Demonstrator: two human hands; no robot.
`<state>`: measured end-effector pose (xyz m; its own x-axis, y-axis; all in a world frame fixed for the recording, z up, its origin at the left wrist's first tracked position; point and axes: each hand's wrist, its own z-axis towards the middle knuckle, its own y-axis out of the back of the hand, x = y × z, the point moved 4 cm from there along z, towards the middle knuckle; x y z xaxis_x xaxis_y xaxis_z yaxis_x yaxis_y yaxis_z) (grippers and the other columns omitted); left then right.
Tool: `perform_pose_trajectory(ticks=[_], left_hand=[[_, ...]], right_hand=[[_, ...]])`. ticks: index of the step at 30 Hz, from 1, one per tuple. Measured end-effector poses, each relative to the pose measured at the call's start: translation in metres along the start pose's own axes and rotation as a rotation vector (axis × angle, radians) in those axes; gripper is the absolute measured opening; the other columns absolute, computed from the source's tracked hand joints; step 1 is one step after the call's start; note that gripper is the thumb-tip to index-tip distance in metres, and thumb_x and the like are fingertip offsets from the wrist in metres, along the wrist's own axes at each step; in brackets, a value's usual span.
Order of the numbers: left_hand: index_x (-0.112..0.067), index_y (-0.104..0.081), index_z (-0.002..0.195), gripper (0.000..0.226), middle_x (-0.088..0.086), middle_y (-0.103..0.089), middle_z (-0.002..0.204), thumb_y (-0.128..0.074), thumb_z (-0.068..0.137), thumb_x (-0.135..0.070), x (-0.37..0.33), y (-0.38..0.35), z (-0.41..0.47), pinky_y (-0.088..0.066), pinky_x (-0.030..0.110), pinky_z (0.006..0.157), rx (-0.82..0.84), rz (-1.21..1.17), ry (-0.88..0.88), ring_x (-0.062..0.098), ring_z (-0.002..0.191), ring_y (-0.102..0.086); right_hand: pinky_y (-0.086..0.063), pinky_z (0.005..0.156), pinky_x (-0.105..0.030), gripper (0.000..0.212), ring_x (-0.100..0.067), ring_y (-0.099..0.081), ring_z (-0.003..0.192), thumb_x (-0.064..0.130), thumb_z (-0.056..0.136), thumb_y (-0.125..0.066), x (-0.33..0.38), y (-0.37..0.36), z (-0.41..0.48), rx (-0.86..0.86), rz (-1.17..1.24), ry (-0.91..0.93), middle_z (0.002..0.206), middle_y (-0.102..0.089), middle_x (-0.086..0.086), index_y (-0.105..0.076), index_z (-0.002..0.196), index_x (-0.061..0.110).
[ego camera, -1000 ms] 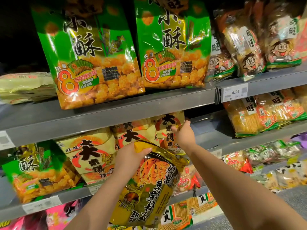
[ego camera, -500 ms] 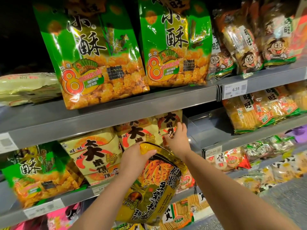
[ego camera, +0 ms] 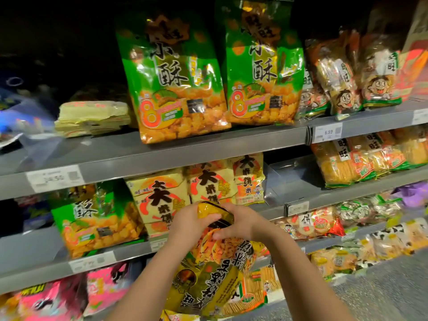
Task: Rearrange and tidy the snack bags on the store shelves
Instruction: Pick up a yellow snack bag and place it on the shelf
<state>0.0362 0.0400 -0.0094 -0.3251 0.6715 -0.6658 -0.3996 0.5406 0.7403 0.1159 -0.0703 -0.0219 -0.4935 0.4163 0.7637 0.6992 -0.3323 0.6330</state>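
Note:
A yellow snack bag [ego camera: 208, 279] with black lettering hangs upright in front of the middle shelf. My left hand [ego camera: 187, 228] grips its top left corner. My right hand [ego camera: 240, 224] clasps the top right of the same bag, fingers curled over its crumpled top edge. Just behind my hands stand pale yellow rice-cracker bags [ego camera: 159, 200] on the middle shelf [ego camera: 34, 244]. The rightmost of them [ego camera: 249, 179] stands upright beside an empty gap.
Two tall green bags [ego camera: 176, 89] stand on the upper shelf [ego camera: 115, 154], with a flat pale pack [ego camera: 92, 118] to their left and cartoon-face bags [ego camera: 347, 84] to the right. A green bag [ego camera: 97, 221] leans at middle left. Pink bags [ego camera: 69, 295] fill the lower shelf.
My right hand left the rice-cracker bag on the shelf and came back down onto the top of the yellow bag. The view tilted upward and shifted left.

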Motion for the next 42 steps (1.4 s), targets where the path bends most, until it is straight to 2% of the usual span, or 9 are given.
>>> perform_pose_trajectory(ticks=[10,14,20,24,27,30,32,36,42], left_hand=[[-0.023,-0.049,0.126,0.06,-0.013,-0.054,0.114,-0.07,0.076,-0.047,0.041,0.073,-0.067,-0.04,0.02,0.081,-0.248,-0.007,0.03,0.007,0.107,-0.052],[-0.005,-0.048,0.129,0.083,0.014,-0.057,0.122,-0.072,0.068,-0.055,0.126,0.1,-0.123,-0.044,0.046,0.095,-0.558,-0.013,0.342,0.033,0.114,-0.052],[-0.013,-0.013,0.149,0.096,0.016,-0.029,0.151,-0.071,0.077,-0.04,0.198,0.093,-0.161,-0.036,0.054,0.105,-0.624,-0.706,0.761,0.036,0.132,-0.037],[-0.019,-0.042,0.128,0.052,0.024,-0.053,0.119,-0.063,0.085,-0.037,0.213,0.099,-0.166,-0.037,0.056,0.104,-0.719,-1.17,0.824,0.035,0.119,-0.048],[-0.009,-0.054,0.123,0.058,0.023,-0.057,0.113,-0.06,0.082,-0.05,0.231,0.095,-0.173,-0.041,0.048,0.093,-0.652,-1.439,0.857,0.033,0.111,-0.053],[-0.012,-0.059,0.081,0.052,0.012,-0.062,0.068,-0.053,0.072,-0.063,0.25,0.092,-0.178,-0.049,0.036,0.063,-0.61,-1.592,0.831,0.024,0.064,-0.056],[-0.012,-0.056,0.077,0.05,0.008,-0.063,0.054,-0.048,0.075,-0.061,0.258,0.095,-0.176,-0.053,0.034,0.05,-0.638,-1.617,0.769,0.022,0.051,-0.058],[-0.019,-0.058,0.092,0.038,0.004,-0.073,0.076,-0.044,0.087,-0.054,0.277,0.126,-0.176,-0.05,0.044,0.067,-0.821,-1.506,0.667,0.025,0.083,-0.061],[-0.014,-0.049,0.114,0.044,0.014,-0.061,0.095,-0.058,0.086,-0.047,0.311,0.18,-0.191,-0.055,0.036,0.061,-1.03,-1.203,0.622,0.025,0.072,-0.058]], right_hand=[[-0.055,0.064,-0.02,0.005,-0.004,-0.067,0.071,0.02,0.086,-0.067,0.037,-0.043,-0.001,-0.199,0.371,-0.005,0.085,-0.071,0.003,-0.068,0.089,0.022],[-0.042,0.105,-0.045,0.078,-0.026,-0.052,0.123,0.048,0.07,-0.075,0.04,-0.058,0.007,-0.287,0.616,-0.07,0.136,-0.053,-0.011,-0.051,0.132,0.008],[-0.036,0.107,-0.05,0.1,-0.026,-0.049,0.125,0.04,0.055,-0.084,0.054,-0.121,0.02,-0.304,1.186,-0.205,0.134,-0.054,-0.009,-0.039,0.139,0.011],[-0.042,0.1,-0.054,0.056,-0.031,-0.058,0.111,0.019,0.075,-0.073,0.068,-0.168,0.028,-0.282,1.315,-0.3,0.117,-0.063,-0.012,-0.051,0.124,0.004],[-0.047,0.089,-0.051,0.039,-0.03,-0.063,0.093,0.013,0.081,-0.067,0.075,-0.198,0.033,-0.187,1.39,-0.36,0.105,-0.066,-0.017,-0.055,0.117,0.005],[-0.044,0.096,-0.057,0.051,-0.033,-0.062,0.106,0.022,0.069,-0.07,0.081,-0.223,0.039,-0.063,1.465,-0.337,0.112,-0.068,-0.017,-0.059,0.117,0.01],[-0.042,0.099,-0.057,0.057,-0.034,-0.06,0.111,0.025,0.066,-0.072,0.084,-0.233,0.044,-0.003,1.451,-0.332,0.116,-0.067,-0.014,-0.06,0.12,0.013],[-0.029,0.111,-0.051,0.076,-0.026,-0.052,0.121,0.032,0.06,-0.078,0.092,-0.225,0.061,0.0,1.24,-0.249,0.125,-0.062,-0.007,-0.052,0.13,0.016],[-0.034,0.107,-0.036,0.075,-0.024,-0.037,0.135,0.027,0.089,-0.062,0.128,-0.18,0.113,-0.344,0.433,-0.087,0.15,-0.033,-0.008,-0.018,0.149,0.016]])
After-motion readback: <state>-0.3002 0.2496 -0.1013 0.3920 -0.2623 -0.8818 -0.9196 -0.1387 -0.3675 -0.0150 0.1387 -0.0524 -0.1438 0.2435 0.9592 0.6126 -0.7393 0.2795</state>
